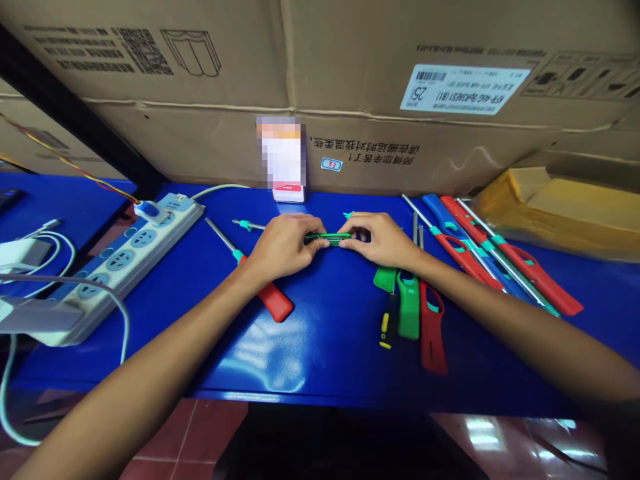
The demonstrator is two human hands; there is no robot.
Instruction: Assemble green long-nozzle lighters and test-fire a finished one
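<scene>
My left hand [287,245] and my right hand [377,239] meet over the middle of the blue table, each pinching one end of a green lighter [335,239]. Much of that lighter is hidden by my fingers. A metal tube with a teal collar [246,225] sticks out left of my left hand; whether it joins the green piece cannot be seen. Under my left wrist lies a red long-neck lighter [276,301]. Below my right hand are a green lighter [409,310], a red lighter [433,333] and a black-and-yellow screwdriver [387,323].
Several red, blue and green lighters [500,253] lie in a pile at right, near a yellowish taped box [565,210]. A phone [285,160] leans on a large cardboard carton [350,73] behind. Left is a power strip [135,250] with cables and white chargers [30,253].
</scene>
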